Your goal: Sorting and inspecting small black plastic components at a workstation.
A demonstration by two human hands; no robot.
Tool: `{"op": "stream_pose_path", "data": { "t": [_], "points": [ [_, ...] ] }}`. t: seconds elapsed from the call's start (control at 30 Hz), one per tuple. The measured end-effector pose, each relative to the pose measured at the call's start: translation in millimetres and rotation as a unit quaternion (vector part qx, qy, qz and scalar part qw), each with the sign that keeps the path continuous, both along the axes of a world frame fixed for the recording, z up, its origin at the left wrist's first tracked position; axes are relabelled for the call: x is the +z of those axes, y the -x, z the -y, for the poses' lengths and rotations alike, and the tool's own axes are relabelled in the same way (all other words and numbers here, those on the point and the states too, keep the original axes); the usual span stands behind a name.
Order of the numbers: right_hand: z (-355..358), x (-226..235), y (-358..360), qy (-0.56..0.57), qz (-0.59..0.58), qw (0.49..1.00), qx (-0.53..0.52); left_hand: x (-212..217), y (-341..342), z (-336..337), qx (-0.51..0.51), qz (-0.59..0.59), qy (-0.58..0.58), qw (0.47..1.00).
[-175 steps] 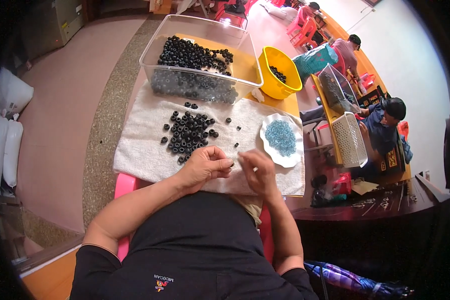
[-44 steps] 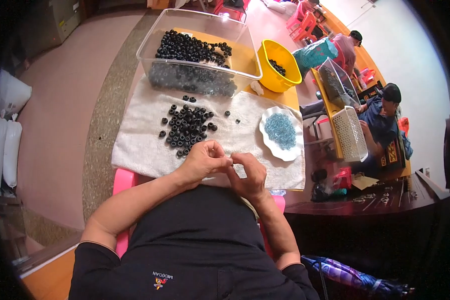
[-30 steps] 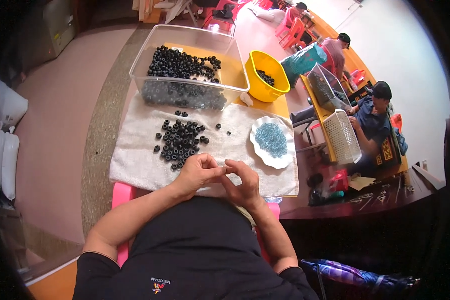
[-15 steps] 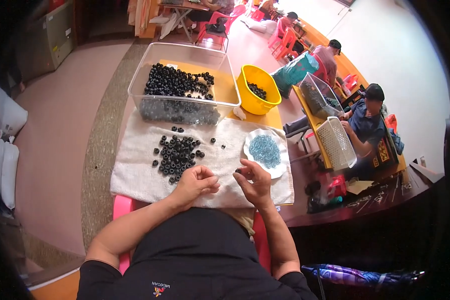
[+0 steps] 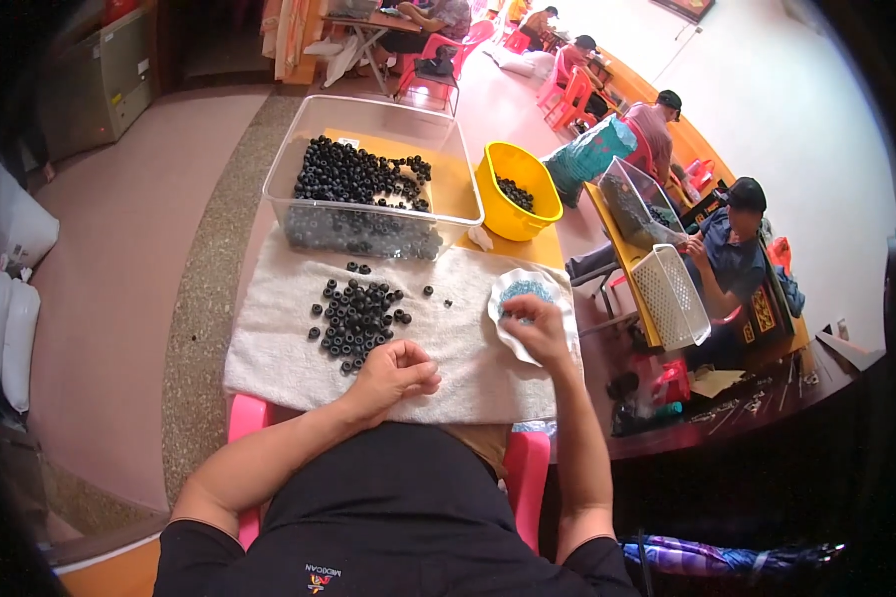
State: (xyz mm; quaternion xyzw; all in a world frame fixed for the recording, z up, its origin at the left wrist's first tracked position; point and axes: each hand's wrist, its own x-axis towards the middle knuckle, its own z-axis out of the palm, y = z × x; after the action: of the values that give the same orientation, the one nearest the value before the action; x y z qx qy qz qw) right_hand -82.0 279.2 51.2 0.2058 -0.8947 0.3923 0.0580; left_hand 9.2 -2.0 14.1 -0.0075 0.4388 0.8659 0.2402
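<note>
Now, pale-blue glassy beads (image 5: 524, 289) glinting on the white scalloped plate (image 5: 499, 329), right hand (image 5: 538, 331) swinging over them from the plate's edge, left hand (image 5: 400, 377) curling near black beads (image 5: 356, 318), either's fingers pinching, can't tell.

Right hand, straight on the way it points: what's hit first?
Probably the small translucent blue beads in the white scalloped plate; the right hand hangs over it, though fingertip depth is unclear.

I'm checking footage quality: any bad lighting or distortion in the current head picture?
Head view: pale wall at upper right looks nearly washed out; speckled floor strip appears bowed; picture corners go black; black beads on the towel look fairly distinct.
</note>
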Motion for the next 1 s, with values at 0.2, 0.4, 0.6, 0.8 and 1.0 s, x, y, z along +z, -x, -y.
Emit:
{"op": "stream_pose_path", "data": {
  "t": [0.2, 0.4, 0.6, 0.8, 1.0],
  "points": [
    [1, 77, 104, 0.083, -0.159, 0.978, -0.103, 0, -1, 1, 0.003, -0.004, 0.003, 1.0],
    [-9, 69, 117, 0.191, -0.159, 0.958, -0.144, 3, -2, 1, -0.014, 0.001, -0.008, 1.0],
    [-3, 34, 66, 0.14, -0.071, 0.977, -0.143, -2, -1, 1, -0.012, -0.002, -0.005, 1.0],
    [7, 16, 33, 0.046, -0.081, 0.994, -0.065, 2, 1, 0, -0.013, -0.001, -0.001, 1.0],
    [52, 28, 8, -0.01, -0.043, 0.999, -0.016, 0, 1, 2, -0.013, 0.008, -0.004, 1.0]
  ]
}}
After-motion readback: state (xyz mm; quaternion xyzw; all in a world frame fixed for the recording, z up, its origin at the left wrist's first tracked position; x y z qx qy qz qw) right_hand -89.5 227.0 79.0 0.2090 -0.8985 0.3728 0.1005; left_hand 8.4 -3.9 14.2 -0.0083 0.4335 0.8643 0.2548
